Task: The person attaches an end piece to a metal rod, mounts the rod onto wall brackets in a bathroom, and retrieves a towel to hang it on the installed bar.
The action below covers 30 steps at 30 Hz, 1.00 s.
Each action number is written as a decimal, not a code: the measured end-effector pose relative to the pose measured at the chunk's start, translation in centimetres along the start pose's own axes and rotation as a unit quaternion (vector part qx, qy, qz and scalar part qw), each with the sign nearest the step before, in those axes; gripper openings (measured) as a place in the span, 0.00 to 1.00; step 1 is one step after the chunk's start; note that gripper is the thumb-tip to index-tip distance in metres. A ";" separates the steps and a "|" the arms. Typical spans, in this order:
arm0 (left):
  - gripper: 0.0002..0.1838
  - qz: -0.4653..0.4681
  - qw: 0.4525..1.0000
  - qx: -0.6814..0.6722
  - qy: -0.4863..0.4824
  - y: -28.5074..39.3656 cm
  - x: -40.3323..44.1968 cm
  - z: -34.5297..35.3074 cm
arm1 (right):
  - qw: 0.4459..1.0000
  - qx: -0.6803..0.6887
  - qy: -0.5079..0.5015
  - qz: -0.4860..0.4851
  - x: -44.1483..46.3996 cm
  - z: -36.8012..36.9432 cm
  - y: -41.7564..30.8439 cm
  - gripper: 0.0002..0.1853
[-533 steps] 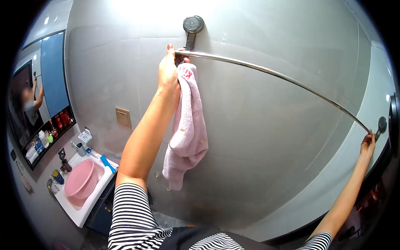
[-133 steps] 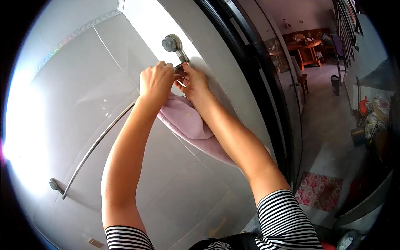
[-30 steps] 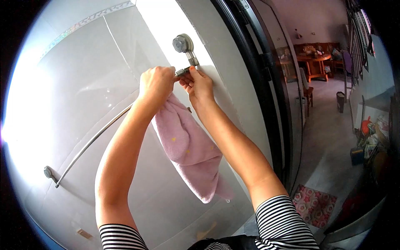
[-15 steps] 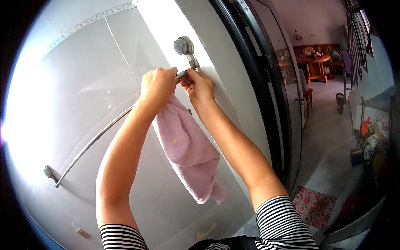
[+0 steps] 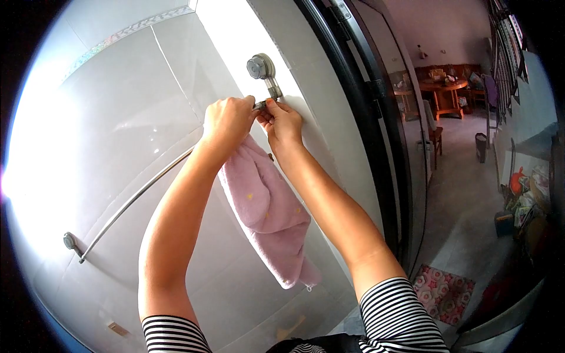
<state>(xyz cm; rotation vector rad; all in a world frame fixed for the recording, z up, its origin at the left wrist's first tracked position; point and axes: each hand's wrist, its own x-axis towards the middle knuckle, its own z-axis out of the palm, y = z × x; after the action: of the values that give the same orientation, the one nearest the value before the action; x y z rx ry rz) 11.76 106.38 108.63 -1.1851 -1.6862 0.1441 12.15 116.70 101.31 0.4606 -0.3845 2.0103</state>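
Just below the near wall holder [image 5: 259, 69], I've got my left hand [image 5: 229, 120] curled round the metal rod [image 5: 138, 197], with my right hand [image 5: 283, 123] pinching its near end between thumb and fingers! Whether that end sits inside the holder, I can't tell from out here. Now the pink towel [image 5: 265, 206]: it hangs beneath my left hand, slanting rightward, its top hidden from me. Away left, the rod slopes down to meet the far holder [image 5: 70, 240]. Over right, a black door frame [image 5: 352, 88], then a floral mat [image 5: 444, 294] beyond.
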 end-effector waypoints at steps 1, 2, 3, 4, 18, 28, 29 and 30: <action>0.13 0.004 1.000 0.019 0.002 0.0 0.0 0.0 | 1.000 0.003 -0.006 0.001 0.0 0.0 0.0 0.05; 0.13 0.004 1.000 0.019 0.003 -0.1 -0.1 -0.1 | 1.000 0.003 -0.006 0.000 -0.1 0.1 -0.1 0.05; 0.14 -0.007 1.000 0.010 -0.010 -0.2 -0.3 -0.3 | 1.000 -0.006 0.003 0.003 -0.1 0.1 -0.3 0.05; 0.14 -0.017 1.000 0.001 -0.023 -0.3 -0.4 -0.4 | 1.000 -0.015 0.013 0.006 -0.2 0.2 -0.3 0.05; 0.12 -0.002 1.000 0.017 -0.016 -0.1 -0.2 -0.4 | 0.999 0.016 -0.013 0.026 0.3 -0.2 -0.1 0.05; 0.12 -0.020 1.000 -0.016 -0.015 0.5 0.2 -0.7 | 0.999 -0.008 -0.023 0.026 0.0 -0.2 -0.3 0.06; 0.12 -0.019 1.000 -0.015 -0.016 0.4 0.1 -0.6 | 0.999 -0.007 -0.022 0.026 0.0 -0.2 -0.3 0.06; 0.12 -0.011 1.000 -0.015 -0.011 0.3 0.0 -0.4 | 0.999 -0.002 -0.027 0.026 0.0 -0.3 -0.3 0.06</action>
<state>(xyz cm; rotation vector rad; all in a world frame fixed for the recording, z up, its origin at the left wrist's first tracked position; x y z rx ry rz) 12.29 106.38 108.69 -1.1907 -1.7244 0.1189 12.40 116.96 101.11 0.5082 -0.4369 2.0501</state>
